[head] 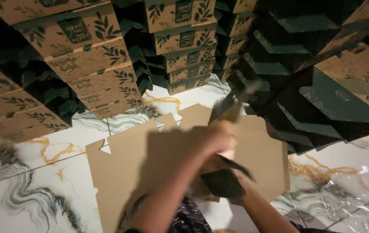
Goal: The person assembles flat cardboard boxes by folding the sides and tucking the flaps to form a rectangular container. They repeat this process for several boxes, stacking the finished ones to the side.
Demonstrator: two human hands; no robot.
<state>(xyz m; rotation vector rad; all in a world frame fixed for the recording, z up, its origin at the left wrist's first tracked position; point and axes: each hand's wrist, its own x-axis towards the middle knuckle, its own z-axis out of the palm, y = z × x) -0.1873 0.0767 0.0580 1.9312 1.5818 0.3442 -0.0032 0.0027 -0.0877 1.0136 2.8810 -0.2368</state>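
Head view showed a flat brown cardboard box blank (150,164) lying unfolded on the marbled floor (33,190), the left hand (219,138) closed on one raised flap, the right hand (229,183) blurred and its grip unclear, with stacks of folded leaf-printed boxes (94,64) behind.

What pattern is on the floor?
White marble floor with wavy grey swirls and orange-gold veins, seen best in the head view.

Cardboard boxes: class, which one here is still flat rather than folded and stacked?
The unfolded brown cardboard blank on the marbled floor, under both hands. The leaf-printed boxes behind are folded and stacked.
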